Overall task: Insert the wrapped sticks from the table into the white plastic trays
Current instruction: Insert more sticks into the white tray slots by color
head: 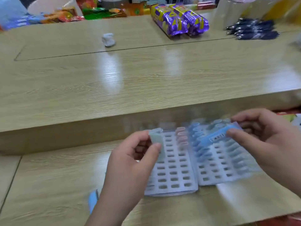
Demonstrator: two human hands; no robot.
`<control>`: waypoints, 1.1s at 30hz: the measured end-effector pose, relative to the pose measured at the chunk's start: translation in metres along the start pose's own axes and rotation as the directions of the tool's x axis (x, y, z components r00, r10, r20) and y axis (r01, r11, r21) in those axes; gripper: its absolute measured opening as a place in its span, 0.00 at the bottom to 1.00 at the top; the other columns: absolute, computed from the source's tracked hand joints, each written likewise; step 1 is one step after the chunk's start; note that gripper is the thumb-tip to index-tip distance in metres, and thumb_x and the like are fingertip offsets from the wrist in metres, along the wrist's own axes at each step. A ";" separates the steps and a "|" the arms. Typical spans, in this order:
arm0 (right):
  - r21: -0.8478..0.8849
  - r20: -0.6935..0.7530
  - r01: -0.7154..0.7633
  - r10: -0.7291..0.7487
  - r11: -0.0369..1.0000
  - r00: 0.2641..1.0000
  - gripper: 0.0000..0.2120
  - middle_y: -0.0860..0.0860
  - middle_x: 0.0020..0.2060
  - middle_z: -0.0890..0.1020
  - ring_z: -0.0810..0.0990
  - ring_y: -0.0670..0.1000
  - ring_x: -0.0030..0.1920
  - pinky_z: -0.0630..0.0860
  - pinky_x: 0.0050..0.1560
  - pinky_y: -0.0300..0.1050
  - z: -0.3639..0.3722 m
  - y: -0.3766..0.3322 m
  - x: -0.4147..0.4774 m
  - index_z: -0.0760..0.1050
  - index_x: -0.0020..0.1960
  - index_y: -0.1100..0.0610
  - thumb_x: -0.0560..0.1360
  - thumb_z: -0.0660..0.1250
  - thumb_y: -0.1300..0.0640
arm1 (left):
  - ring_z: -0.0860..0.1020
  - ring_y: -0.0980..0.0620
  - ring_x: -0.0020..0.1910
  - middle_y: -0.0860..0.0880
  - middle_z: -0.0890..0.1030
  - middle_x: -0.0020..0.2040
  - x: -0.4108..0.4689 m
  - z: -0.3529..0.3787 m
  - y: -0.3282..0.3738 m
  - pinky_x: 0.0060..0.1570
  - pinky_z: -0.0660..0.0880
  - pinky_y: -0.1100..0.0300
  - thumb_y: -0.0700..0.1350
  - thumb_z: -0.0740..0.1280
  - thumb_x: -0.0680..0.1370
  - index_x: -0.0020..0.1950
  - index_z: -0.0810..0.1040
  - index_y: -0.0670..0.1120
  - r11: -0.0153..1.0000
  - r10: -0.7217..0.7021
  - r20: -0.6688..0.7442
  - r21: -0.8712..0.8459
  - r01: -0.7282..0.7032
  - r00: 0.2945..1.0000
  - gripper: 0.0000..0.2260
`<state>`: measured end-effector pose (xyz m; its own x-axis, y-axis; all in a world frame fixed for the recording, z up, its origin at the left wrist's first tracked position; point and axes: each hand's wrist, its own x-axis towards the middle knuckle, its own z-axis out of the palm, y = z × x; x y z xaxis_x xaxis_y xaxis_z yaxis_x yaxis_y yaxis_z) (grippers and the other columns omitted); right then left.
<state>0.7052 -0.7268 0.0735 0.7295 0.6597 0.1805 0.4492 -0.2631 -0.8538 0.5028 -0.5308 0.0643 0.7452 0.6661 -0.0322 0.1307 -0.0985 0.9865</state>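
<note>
Though it blurs, the right hand — seemingly — pinches a blue stick.

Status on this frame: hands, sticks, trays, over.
Left hand pinches pale green stick, right hand pinches blue stick. Both over white trays, many slots empty. Nothing blocking them.

Pale wood-grain bench on two levels, far one raised a step. Soft light glare on top, purple snack packs and colourful wrappers crowding the back.
</note>
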 end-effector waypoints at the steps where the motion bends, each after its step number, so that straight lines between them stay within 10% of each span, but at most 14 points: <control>1: 0.001 -0.032 -0.007 0.007 1.000 0.999 0.24 0.45 0.46 0.85 0.84 0.46 0.44 0.79 0.43 0.34 -0.009 0.006 -0.004 0.79 0.56 0.46 0.68 0.71 0.31 | 0.81 0.49 0.41 0.51 0.84 0.41 0.002 0.011 0.002 0.38 0.78 0.61 0.46 0.71 0.75 0.48 0.83 0.53 1.000 -0.007 0.024 0.018 0.007 1.000 0.04; 12: -0.086 -0.074 0.039 -0.045 0.996 0.996 0.08 0.38 0.45 0.82 0.82 0.39 0.44 0.73 0.43 0.25 -0.031 0.033 -0.033 0.81 0.47 0.42 0.71 0.72 0.54 | 0.79 0.58 0.37 0.59 0.80 0.40 0.006 0.094 0.002 0.34 0.73 0.72 0.44 0.72 0.73 0.47 0.78 0.66 0.939 0.019 0.132 0.338 -0.063 0.991 0.15; 18: -0.206 0.181 0.168 -0.132 0.964 0.975 0.07 0.39 0.44 0.82 0.81 0.38 0.44 0.78 0.43 0.38 -0.003 0.047 -0.037 0.83 0.50 0.50 0.73 0.74 0.57 | 0.80 0.59 0.40 0.61 0.80 0.43 0.009 0.098 -0.002 0.34 0.71 0.75 0.41 0.73 0.73 0.47 0.77 0.69 0.907 0.045 0.112 0.412 -0.087 0.993 0.20; 33: -0.305 0.254 0.411 -0.342 0.859 0.905 0.06 0.45 0.45 0.84 0.83 0.46 0.42 0.79 0.37 0.42 0.007 0.054 -0.032 0.85 0.51 0.52 0.76 0.72 0.55 | 0.80 0.59 0.45 0.61 0.80 0.47 0.003 0.093 -0.015 0.44 0.74 0.71 0.44 0.72 0.74 0.50 0.79 0.64 0.917 0.013 0.071 0.397 -0.040 0.997 0.13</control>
<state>0.7028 -0.7570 0.0180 0.3751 0.8658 0.3311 0.8427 -0.1697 -0.5110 0.5637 -0.5967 0.0341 0.7913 0.6107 -0.0306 0.3497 -0.4108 0.8420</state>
